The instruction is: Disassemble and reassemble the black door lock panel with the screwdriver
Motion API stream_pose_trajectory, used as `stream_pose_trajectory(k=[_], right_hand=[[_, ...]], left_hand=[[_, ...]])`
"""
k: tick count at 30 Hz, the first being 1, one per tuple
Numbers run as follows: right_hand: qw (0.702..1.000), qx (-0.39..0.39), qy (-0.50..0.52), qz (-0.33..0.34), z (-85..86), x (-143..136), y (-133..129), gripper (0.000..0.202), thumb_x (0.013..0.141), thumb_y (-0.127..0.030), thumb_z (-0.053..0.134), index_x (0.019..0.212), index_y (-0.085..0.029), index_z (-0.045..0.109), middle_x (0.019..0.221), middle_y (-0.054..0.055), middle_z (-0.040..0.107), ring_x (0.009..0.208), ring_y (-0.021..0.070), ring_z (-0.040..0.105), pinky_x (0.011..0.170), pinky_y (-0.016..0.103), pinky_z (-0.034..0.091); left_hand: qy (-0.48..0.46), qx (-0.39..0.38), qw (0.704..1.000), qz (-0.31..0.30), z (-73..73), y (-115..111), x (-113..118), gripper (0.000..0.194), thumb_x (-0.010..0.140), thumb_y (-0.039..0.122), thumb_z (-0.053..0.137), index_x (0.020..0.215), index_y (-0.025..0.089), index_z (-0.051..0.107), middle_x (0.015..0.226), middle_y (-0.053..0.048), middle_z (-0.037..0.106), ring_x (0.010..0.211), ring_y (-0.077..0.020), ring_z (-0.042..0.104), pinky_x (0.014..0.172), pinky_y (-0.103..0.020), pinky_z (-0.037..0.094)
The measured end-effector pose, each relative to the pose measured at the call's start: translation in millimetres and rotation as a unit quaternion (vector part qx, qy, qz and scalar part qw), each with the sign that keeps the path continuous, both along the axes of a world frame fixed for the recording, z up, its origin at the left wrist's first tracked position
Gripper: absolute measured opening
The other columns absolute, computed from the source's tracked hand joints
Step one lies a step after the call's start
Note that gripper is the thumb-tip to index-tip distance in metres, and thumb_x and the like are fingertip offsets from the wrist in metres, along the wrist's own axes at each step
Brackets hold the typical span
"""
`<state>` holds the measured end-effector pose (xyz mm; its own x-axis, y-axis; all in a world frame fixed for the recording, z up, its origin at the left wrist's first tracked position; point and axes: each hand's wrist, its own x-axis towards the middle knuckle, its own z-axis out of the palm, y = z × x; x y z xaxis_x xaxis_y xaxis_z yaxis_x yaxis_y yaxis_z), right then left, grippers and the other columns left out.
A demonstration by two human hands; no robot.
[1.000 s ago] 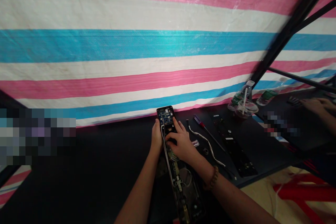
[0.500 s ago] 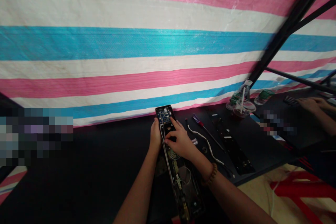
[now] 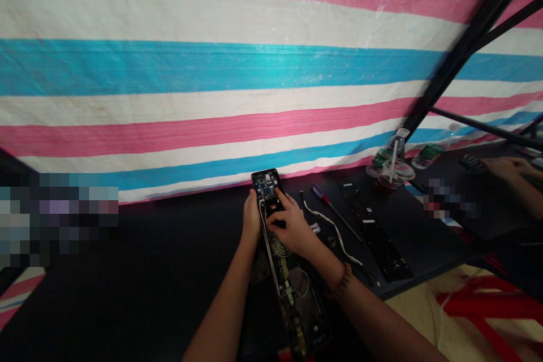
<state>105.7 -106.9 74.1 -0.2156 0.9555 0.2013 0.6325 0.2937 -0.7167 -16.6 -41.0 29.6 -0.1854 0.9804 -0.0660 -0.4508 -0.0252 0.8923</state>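
A long black housing (image 3: 311, 317) lies open on the dark table, with a blue circuit board (image 3: 266, 185) at its far end and brass-coloured fittings along its near half. White wires (image 3: 271, 257) run down its left side. My left hand (image 3: 251, 218) grips the housing's left edge near the board. Over the middle of the housing is my right hand (image 3: 289, 225), its index finger stretched to the board's lower edge and its thumb near the wires. Whether a wire is between its fingers is too small to tell.
Right of the housing lie a white cable (image 3: 328, 222), a screwdriver (image 3: 337, 212) and a long black panel (image 3: 377, 235). A lidded cup (image 3: 394, 174) and bottles (image 3: 427, 155) stand farther back. Another person's hands (image 3: 504, 167) are at the far right. A red stool (image 3: 487, 302) stands below.
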Motion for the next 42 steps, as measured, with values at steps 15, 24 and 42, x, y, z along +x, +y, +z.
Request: stream_pose_trajectory(k=[15,24,42], right_hand=[[0.998,0.049,-0.045,-0.017,13.5,-1.1,-5.1,0.021,0.077,-0.017,0.071,0.096,-0.023,0.064,0.155,0.01,0.037,0.143,0.0341,0.03,0.105,0.054,0.033],[0.976,0.149,-0.158,-0.008,43.0,-9.2,37.4,0.011,0.087,-0.029,0.068,0.095,-0.026,0.075,0.112,0.005,0.065,0.112,0.0283,0.045,0.093,0.044,0.031],[0.959,0.121,-0.254,0.039,43.4,-26.5,44.9,0.023,0.092,-0.013,0.05,0.087,-0.017,0.072,0.095,0.008,0.068,0.093,0.0225,0.058,0.079,0.037,0.032]], left_hand=[[-0.002,0.01,1.0,0.001,-2.8,-2.8,0.5,0.059,0.073,0.071,0.062,0.084,0.013,0.069,0.076,-0.004,0.072,0.065,-0.0163,0.065,0.066,-0.027,0.049],[0.013,0.045,0.999,-0.004,-4.8,0.6,-3.4,0.059,0.075,0.068,0.062,0.088,0.011,0.07,0.078,-0.005,0.071,0.074,-0.0187,0.065,0.069,-0.028,0.048],[0.087,0.038,0.995,0.016,-3.2,0.0,-6.1,0.059,0.073,0.073,0.059,0.066,0.015,0.065,0.063,-0.003,0.065,0.062,-0.0172,0.057,0.06,-0.028,0.042]])
